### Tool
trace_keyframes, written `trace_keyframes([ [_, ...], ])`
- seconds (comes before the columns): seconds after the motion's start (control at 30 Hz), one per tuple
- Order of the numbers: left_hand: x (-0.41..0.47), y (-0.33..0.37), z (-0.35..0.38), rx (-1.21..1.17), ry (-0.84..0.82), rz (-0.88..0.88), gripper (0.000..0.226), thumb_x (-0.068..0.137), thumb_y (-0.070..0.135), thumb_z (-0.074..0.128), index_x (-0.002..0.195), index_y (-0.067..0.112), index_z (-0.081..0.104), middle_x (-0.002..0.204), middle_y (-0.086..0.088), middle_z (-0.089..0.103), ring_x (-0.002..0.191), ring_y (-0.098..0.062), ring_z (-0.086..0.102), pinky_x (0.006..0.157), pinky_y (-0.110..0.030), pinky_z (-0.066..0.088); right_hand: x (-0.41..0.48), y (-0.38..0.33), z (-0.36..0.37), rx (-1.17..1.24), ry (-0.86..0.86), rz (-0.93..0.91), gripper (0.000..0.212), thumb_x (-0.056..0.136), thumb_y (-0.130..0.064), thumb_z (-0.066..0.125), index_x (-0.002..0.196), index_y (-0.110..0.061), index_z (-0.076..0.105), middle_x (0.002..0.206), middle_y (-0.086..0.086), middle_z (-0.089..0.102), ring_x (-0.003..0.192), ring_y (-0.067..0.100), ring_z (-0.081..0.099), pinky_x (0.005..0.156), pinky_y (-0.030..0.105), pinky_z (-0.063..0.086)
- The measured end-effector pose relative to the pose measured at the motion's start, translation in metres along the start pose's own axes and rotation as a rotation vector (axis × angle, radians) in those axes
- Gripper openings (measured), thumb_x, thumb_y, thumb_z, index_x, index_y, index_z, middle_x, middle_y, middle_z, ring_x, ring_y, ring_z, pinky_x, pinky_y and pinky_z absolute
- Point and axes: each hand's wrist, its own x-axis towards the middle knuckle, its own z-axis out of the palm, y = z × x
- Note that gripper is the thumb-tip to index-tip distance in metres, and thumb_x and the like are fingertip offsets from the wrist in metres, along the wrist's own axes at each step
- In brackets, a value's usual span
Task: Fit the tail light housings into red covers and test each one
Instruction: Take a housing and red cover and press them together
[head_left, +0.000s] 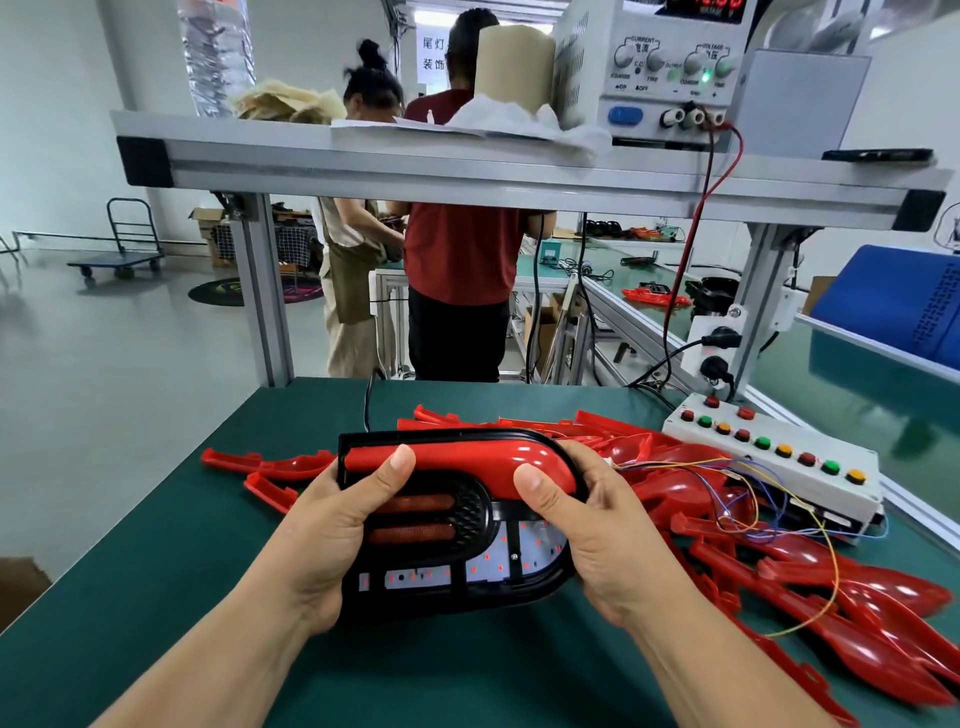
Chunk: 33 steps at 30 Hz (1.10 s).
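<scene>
Head view: I see left hand (332, 525) and right hand (597, 530) both gripping the black tail light housing (447, 525), thumbs pressed on the red cover (467, 457). It sits over near-centre green table (156, 545). Spare covers (779, 561) lie right.

Fingers of left hand (332, 525) and right hand (597, 540) hidden behind tail light housing (467, 506), only thumbs show. Power supply (660, 78) readout clipped by top edge, digits blurred. Pile of red covers (857, 623) runs off right edge. Blue folder (904, 306) print too small to read. Far sign (434, 52) partly behind a person (457, 249).
</scene>
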Motion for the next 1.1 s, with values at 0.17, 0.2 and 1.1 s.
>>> trace_keyframes([
  [0.17,0.001,-0.001,0.001,0.068,-0.028,-0.084,0.035,0.062,0.045,0.073,0.087,0.020,0.077,0.095,-0.018,0.075,0.082,-0.034,0.074,0.057,-0.033,0.059,0.001,-0.001,-0.002,0.050,0.023,0.144,0.048,0.065,-0.030,0.076,0.106,-0.007,0.066,0.102,0.015,0.074,0.089,0.025,0.072,0.075,0.028,0.058],
  [0.2,0.001,-0.001,-0.001,0.069,-0.035,-0.123,0.038,0.062,0.046,0.074,0.090,0.020,0.077,0.096,-0.018,0.075,0.084,-0.034,0.074,0.058,-0.034,0.060,0.001,-0.003,-0.002,0.066,0.011,0.176,0.051,0.065,-0.030,0.075,0.108,-0.004,0.066,0.103,0.016,0.074,0.089,0.026,0.072,0.075,0.030,0.058],
  [1.1,0.008,-0.001,-0.004,-0.295,-0.009,-0.170,0.053,0.078,0.038,0.060,0.120,0.006,0.062,0.106,-0.021,0.073,0.086,-0.035,0.073,0.059,-0.043,0.060,-0.018,-0.100,-0.080,-0.414,0.349,0.073,0.029,0.074,-0.030,0.070,0.086,-0.003,0.068,0.072,0.011,0.070,0.057,0.011,0.065,0.049,0.018,0.048],
])
